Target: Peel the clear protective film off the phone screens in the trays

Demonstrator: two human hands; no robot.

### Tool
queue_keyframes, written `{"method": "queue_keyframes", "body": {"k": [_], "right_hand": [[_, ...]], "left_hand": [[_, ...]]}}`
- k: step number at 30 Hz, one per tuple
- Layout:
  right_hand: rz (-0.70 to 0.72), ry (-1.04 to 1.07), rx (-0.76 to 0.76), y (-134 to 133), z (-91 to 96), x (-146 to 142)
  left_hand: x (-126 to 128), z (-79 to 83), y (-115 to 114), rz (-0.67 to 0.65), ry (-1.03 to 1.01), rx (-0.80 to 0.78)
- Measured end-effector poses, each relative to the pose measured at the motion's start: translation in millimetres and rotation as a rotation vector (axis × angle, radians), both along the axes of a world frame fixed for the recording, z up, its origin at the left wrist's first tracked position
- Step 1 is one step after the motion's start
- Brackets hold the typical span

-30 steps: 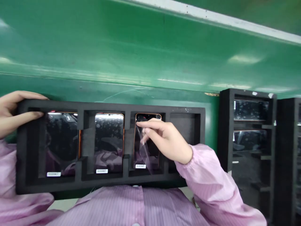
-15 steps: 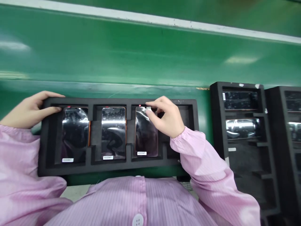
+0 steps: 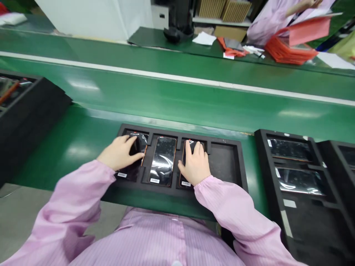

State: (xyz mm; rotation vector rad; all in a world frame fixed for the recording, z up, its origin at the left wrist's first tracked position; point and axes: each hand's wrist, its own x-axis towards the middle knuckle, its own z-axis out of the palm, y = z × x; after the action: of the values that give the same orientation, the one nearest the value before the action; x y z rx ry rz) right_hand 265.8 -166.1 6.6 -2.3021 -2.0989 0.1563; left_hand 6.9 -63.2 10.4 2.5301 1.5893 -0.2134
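Observation:
A black foam tray (image 3: 222, 139) holds three smartphones with film-covered dark screens and orange edges, each in its own slot. My left hand (image 3: 119, 153) rests over the left smartphone (image 3: 131, 173), its thumb by the orange side edge and its fingers apart across the screen. Between my hands, the middle smartphone (image 3: 162, 159) lies face up with a white label at its lower end. My right hand (image 3: 194, 162) spreads over the third smartphone (image 3: 183, 176), fingertips on the screen and thumb at the left edge. Both hands partly cover these phones.
On the right stands another foam tray (image 3: 262, 162) with two smartphones, and a further tray (image 3: 330, 155) beside it. Dark stacked trays (image 3: 36, 114) rise at the left. Across the green bench, a co-worker's sleeve (image 3: 263, 24) shows near orange folders (image 3: 291, 48).
My left hand has gone from the tray's left end onto the left smartphone. My right hand has shifted from the third phone's top edge to lie across its screen. The view has tilted up.

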Motion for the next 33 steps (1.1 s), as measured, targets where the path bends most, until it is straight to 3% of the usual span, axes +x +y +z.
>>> {"method": "queue_keyframes", "body": {"k": [3,6,11,13,15,17,20,23,26,28,30,33], "right_hand": [[-0.031,-0.034,-0.022,5,8.0,-5],[-0.132,-0.003,-0.066,9,28.3,-6],[-0.366,0.044,-0.024,-1,58.4,27],[-0.399,0.257,0.044,-9,54.3,49],[-0.378,0.613,0.113,-15,40.1,65],[-0.362,0.924,0.153,-18,21.4,69],[-0.315,1.115,0.159,-20,-0.6,61],[-0.239,1.07,0.118,-20,-7.5,51],[-0.236,0.784,0.146,-20,-4.2,46],[-0.185,0.578,0.246,-21,-1.4,43],[-0.115,0.467,0.346,-22,-1.0,41],[-0.106,0.401,0.407,-27,-7.1,42]], "left_hand": [[18,-7.1,-25,0.11,0.087,0.05],[30,-7.7,-36,0.194,0.065,0.108],[12,14.2,-33,0.375,-0.103,0.083],[-8,21.5,-26,0.477,-0.23,0.049],[-28,21.7,-16,0.534,-0.438,0.002],[-42,14.2,-8,0.51,-0.686,-0.144],[-43,-3.3,-3,0.422,-0.826,-0.268],[-30,-14.2,-14,0.398,-0.78,-0.205],[-3,-14.8,-39,0.384,-0.727,-0.045],[22,-13.5,-59,0.246,-0.634,0.022],[51,-13.3,-76,0.119,-0.515,-0.009],[93,-14.8,-88,0.131,-0.404,0.014]]}}
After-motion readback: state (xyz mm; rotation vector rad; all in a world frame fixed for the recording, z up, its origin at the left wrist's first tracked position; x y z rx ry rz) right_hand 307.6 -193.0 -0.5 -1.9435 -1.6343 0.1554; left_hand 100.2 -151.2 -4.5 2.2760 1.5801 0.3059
